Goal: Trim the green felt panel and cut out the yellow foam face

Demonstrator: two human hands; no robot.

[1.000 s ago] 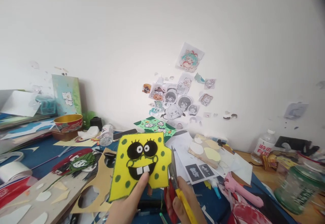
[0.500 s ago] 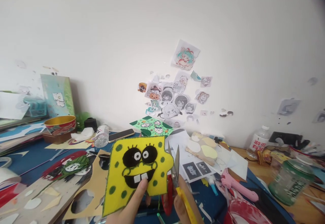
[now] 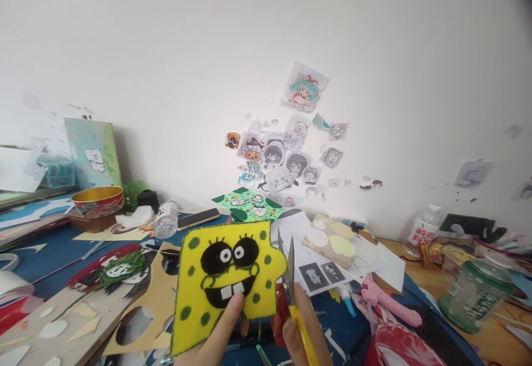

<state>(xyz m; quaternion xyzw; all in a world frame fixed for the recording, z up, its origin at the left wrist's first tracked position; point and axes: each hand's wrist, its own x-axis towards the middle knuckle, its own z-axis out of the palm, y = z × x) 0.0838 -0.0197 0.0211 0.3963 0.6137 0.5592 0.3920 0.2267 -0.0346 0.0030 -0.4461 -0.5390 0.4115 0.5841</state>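
Note:
My left hand [image 3: 218, 330] pinches a yellow felt cartoon face [image 3: 228, 277] by its lower edge, thumb on the front near the two white teeth. Green spots, black eye patches and a black mouth decorate the felt, and green trim runs along its edges. Just right of it, my right hand [image 3: 301, 319] grips a pair of scissors [image 3: 287, 280] with one red and one yellow handle. The blades point up and stand apart beside the bump on the felt's right edge. Part of the right hand's fingers is hidden behind the handles.
Cut-out tan sheet [image 3: 155, 294] and a board with scraps [image 3: 66, 321] lie left. Behind are a phone [image 3: 198, 219], a plastic bottle [image 3: 167, 219] and a red-gold bowl [image 3: 97, 202]. On the right are papers [image 3: 374, 263], a pink glue gun [image 3: 390, 302] and a green-lidded jar [image 3: 477, 294].
The felt face has shifted very slightly right in view, with the left hand. The scissors and right hand stay almost in place, blades still apart.

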